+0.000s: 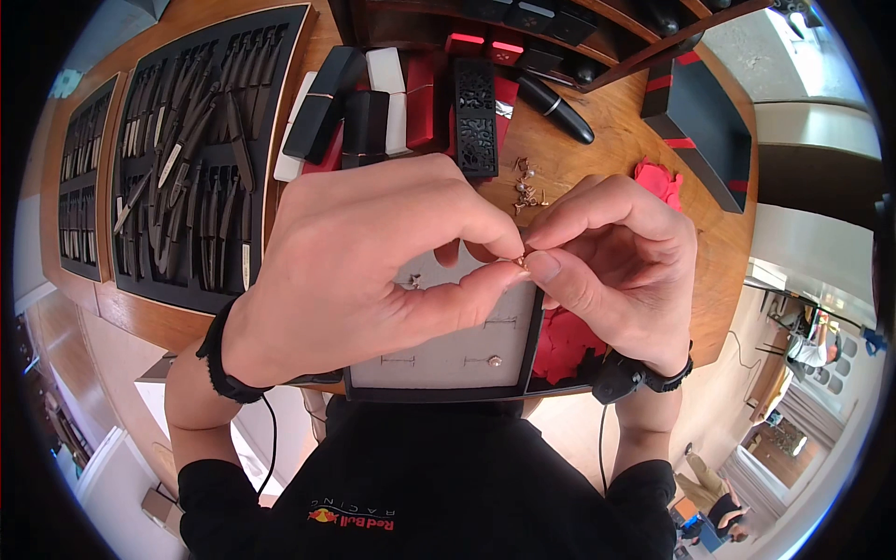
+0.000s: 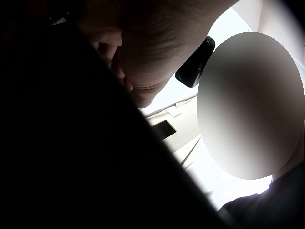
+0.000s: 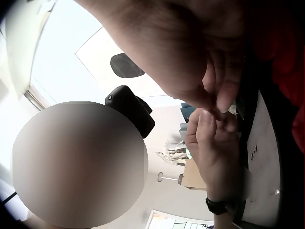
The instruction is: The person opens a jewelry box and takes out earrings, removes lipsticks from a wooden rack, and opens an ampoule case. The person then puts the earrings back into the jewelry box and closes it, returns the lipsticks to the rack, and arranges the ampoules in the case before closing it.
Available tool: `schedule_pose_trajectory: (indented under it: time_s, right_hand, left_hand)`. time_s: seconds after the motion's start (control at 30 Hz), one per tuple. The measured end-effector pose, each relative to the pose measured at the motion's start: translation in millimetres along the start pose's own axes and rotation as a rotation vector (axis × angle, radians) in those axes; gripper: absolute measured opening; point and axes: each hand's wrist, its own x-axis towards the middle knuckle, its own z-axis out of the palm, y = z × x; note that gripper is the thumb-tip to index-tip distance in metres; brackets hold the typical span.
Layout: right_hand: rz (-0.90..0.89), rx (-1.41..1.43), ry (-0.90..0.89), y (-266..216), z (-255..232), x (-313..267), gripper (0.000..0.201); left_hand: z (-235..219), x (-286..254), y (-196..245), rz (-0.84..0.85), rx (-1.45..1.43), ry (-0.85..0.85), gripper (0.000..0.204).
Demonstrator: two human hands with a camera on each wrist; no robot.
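Both hands meet above a grey-lined tray [image 1: 434, 369] in the head view. The left hand [image 1: 383, 247] pinches a tiny gold-coloured piece [image 1: 523, 264] between thumb and index finger. Thumb and index finger of the right hand [image 1: 616, 261] pinch the same piece from the other side; fingers hide most of it. On the lining lie a pearl-like piece [image 1: 495, 361] and a small piece [image 1: 415, 280]. The right wrist view shows the right hand [image 3: 190, 57] against the left hand [image 3: 214, 152]. The left wrist view is dark, with part of the left hand [image 2: 152, 52].
Several small gold pieces [image 1: 525, 194] lie beyond the hands. Behind are red, white and black boxes [image 1: 322, 103], a black cylinder [image 1: 557, 109] and an open black box [image 1: 700, 135]. Dark trays of slim tools [image 1: 233, 159] stand at left, red material [image 1: 565, 345] at right.
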Motion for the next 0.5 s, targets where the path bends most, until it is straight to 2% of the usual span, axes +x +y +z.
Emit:
schedule_pose_trajectory:
  time_s: [0.1, 0.37, 0.5]
  right_hand:
    - [-0.041, -0.008, 0.02, 3.6, 0.4, 1.9, 0.018]
    - [-0.007, 0.045, 0.068, 3.6, 5.7, 1.7, 0.022]
    - [-0.034, 0.038, 0.065, 4.3, 5.2, 2.0, 0.022]
  left_hand:
    - [-1.6, 0.1, -0.1, -0.039, -0.019, -0.017, 0.021]
    - [-4.9, 3.2, -2.0, 0.087, 0.044, -0.004, 0.024]
    - [-5.4, 1.6, -2.2, 0.094, 0.049, -0.013, 0.025]
